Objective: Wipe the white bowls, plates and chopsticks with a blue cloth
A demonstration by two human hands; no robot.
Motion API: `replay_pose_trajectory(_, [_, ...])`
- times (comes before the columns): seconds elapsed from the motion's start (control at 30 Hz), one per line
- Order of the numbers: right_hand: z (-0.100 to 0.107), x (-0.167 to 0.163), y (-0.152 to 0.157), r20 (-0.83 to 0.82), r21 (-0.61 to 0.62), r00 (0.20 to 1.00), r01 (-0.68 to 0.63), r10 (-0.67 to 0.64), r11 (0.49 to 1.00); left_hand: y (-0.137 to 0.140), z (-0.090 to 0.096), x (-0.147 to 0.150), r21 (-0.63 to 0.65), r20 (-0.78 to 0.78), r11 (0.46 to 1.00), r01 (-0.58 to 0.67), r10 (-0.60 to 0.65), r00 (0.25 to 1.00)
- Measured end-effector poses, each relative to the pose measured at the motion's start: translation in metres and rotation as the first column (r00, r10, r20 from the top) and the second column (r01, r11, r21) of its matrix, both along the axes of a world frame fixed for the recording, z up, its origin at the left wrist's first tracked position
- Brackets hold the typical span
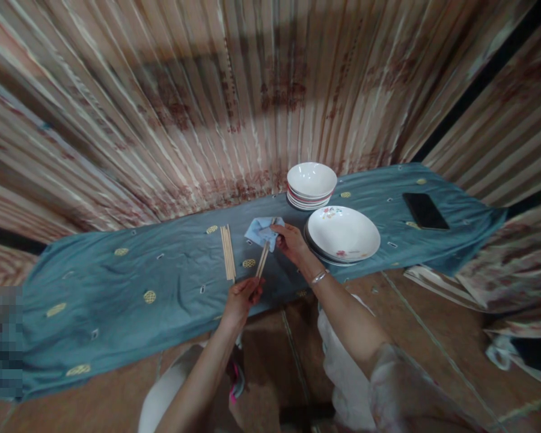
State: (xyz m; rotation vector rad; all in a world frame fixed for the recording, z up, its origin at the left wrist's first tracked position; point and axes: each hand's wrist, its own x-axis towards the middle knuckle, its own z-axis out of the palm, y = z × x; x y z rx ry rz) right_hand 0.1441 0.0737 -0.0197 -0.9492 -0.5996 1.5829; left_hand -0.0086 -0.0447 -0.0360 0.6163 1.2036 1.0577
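My left hand (246, 293) is closed around the near ends of a pair of wooden chopsticks (262, 260). The far part of the chopsticks runs into a light blue cloth (258, 231), which my right hand (290, 242) pinches around them. Several more chopsticks (228, 252) lie side by side on the table, left of the cloth. Close to my right hand, on its right, stands a stack of white plates (342, 233) with a flower pattern. Behind these is a stack of white bowls (312, 180), some with red rims.
A teal patterned cloth (171, 325) covers the long table. Toward its right end lies a dark, flat phone-like device (425, 211). A pleated curtain (261, 108) hangs along the back edge. Below is a tiled floor (415, 337), with a bag (523, 355) at the right.
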Motion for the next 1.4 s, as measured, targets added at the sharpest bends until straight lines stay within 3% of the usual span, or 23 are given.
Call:
replay_pose_trajectory(0.2, [0.000, -0.014, -0.011, -0.047, 0.005, 0.993, -0.112, 0.112, 0.994, 0.005, 0.001, -0.005, 0.008, 0.005, 0.998, -0.063, 0.062, 0.998])
replay_pose_trajectory(0.47, [-0.010, -0.042, -0.043, 0.023, -0.054, 0.957, -0.287, 0.289, 0.956, 0.012, 0.010, -0.010, 0.062, 0.027, 0.993, -0.100, 0.098, 0.995])
replay_pose_trajectory(0.67, [-0.011, -0.037, -0.038, 0.035, -0.030, 0.963, -0.267, 0.268, 0.963, 0.011, 0.009, -0.008, 0.066, 0.057, 0.997, -0.046, 0.042, 0.997])
replay_pose_trajectory(1.17, [-0.001, -0.005, 0.000, -0.046, -0.034, 0.998, -0.040, 0.038, 0.999, -0.001, 0.003, -0.013, 0.001, -0.009, 1.000, 0.021, -0.021, 1.000])
replay_pose_trajectory(1.4, [-0.004, -0.005, 0.002, -0.093, -0.016, 0.994, -0.062, 0.060, 0.998, -0.004, 0.000, -0.017, 0.016, -0.027, 1.000, 0.021, -0.020, 0.999])
